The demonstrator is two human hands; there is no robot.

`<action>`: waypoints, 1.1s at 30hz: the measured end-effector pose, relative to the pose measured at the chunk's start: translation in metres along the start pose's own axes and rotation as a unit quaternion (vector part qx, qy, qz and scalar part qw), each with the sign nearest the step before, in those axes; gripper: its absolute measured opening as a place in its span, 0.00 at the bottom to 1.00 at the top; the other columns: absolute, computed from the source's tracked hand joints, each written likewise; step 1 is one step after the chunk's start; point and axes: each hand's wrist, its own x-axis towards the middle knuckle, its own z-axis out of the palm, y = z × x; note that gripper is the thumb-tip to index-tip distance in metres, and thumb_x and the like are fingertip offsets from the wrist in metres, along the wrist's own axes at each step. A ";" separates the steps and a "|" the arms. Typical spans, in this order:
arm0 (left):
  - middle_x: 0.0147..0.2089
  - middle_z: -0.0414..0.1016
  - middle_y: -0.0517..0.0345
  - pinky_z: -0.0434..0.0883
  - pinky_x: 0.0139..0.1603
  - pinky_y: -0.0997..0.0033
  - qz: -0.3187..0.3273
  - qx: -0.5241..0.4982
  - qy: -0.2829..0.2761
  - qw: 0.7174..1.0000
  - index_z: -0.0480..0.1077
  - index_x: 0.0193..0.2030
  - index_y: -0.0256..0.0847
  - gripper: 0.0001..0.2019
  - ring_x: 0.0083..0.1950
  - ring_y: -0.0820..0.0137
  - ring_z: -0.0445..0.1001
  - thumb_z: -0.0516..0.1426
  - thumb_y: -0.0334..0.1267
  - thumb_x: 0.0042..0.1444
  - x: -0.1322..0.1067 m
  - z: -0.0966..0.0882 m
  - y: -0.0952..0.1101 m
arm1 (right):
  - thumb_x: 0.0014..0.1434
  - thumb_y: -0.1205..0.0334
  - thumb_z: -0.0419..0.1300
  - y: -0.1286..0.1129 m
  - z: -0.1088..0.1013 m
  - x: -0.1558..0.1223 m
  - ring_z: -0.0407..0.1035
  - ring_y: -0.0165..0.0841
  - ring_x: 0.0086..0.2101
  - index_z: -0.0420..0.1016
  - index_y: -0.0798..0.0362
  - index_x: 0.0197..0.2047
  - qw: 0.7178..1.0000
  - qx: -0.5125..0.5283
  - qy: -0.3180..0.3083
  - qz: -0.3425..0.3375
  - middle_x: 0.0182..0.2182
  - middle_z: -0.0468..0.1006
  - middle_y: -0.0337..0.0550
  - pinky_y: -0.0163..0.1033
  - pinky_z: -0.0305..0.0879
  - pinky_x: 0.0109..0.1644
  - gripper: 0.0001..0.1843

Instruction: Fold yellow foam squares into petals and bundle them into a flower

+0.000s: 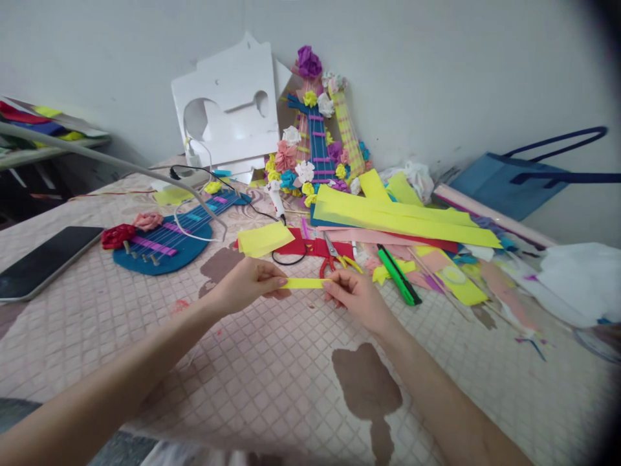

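Note:
A narrow yellow paper strip (305, 283) is stretched level between my two hands, just above the table. At its left end, my left hand (255, 278) pinches it between thumb and fingers. My right hand (352, 292) grips the other end the same way. Just beyond the strip lie scissors (332, 254) with red and yellow handles, partly over red paper (317, 246). A folded yellow paper piece (264, 239) rests beyond my left hand. To the right of my right hand is a green box cutter (398, 275).
A blue paper guitar (169, 243) with roses lies left, near a black phone (51, 259). Decorated guitars (317, 139) lean against the wall beside white foam board (226, 103). A glue gun (276, 199), long yellow strips (402, 217) and a blue bag (509, 184) are farther back. A white cable (145, 169) arches across the left.

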 end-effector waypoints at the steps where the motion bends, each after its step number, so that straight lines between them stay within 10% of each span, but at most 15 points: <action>1: 0.32 0.81 0.52 0.75 0.36 0.70 0.000 0.003 0.002 1.000 0.74 0.35 0.34 0.11 0.34 0.68 0.79 0.58 0.42 0.52 0.001 -0.005 -0.003 | 0.55 0.49 0.59 0.001 -0.003 0.001 0.61 0.24 0.19 0.69 0.54 0.29 1.000 -0.001 0.003 -0.001 0.21 0.72 0.36 0.32 0.58 0.23 0.16; 6: 0.39 0.79 0.51 0.72 0.43 0.67 0.073 0.080 0.079 0.991 0.72 0.41 0.36 0.16 0.41 0.66 0.77 0.56 0.46 0.54 0.006 -0.012 -0.005 | 0.55 0.49 0.59 0.003 -0.013 0.002 0.62 0.26 0.20 0.69 0.54 0.29 1.000 -0.013 0.010 -0.009 0.21 0.72 0.36 0.34 0.61 0.25 0.16; 14: 0.25 0.71 0.60 0.62 0.28 0.76 0.110 0.185 0.019 0.976 0.72 0.30 0.35 0.11 0.26 0.75 0.66 0.56 0.42 0.52 0.022 0.011 0.024 | 0.58 0.51 0.55 -0.001 -0.023 0.002 0.64 0.28 0.23 0.69 0.53 0.30 0.997 -0.066 0.011 -0.041 0.23 0.73 0.38 0.35 0.62 0.28 0.14; 18: 0.24 0.70 0.61 0.62 0.27 0.77 0.095 0.075 0.032 0.992 0.71 0.28 0.34 0.10 0.25 0.77 0.66 0.59 0.41 0.49 0.047 0.014 0.025 | 0.59 0.52 0.53 0.005 -0.069 0.002 0.69 0.33 0.30 0.70 0.52 0.35 0.944 -0.267 0.180 -0.077 0.30 0.76 0.42 0.37 0.62 0.34 0.13; 22: 0.25 0.72 0.60 0.64 0.26 0.79 0.102 0.046 0.031 0.993 0.72 0.27 0.33 0.07 0.26 0.77 0.68 0.60 0.36 0.48 0.085 0.055 0.046 | 0.51 0.53 0.61 0.022 -0.120 -0.002 0.69 0.38 0.34 0.67 0.52 0.35 0.847 -0.466 0.255 0.008 0.34 0.75 0.46 0.38 0.61 0.34 0.13; 28: 0.24 0.75 0.56 0.66 0.23 0.81 0.079 0.050 -0.011 0.996 0.74 0.31 0.32 0.08 0.23 0.76 0.70 0.56 0.35 0.53 0.131 0.141 0.081 | 0.51 0.53 0.61 0.040 -0.138 -0.004 0.70 0.38 0.30 0.67 0.54 0.35 0.830 -0.509 0.183 0.134 0.31 0.75 0.47 0.37 0.57 0.28 0.14; 33: 0.24 0.74 0.52 0.67 0.22 0.79 0.031 0.094 -0.043 0.994 0.74 0.28 0.30 0.08 0.23 0.73 0.71 0.56 0.33 0.52 0.146 0.162 0.079 | 0.51 0.56 0.60 0.042 -0.136 -0.001 0.71 0.36 0.31 0.68 0.53 0.32 0.838 -0.503 0.166 0.129 0.31 0.77 0.45 0.35 0.55 0.27 0.10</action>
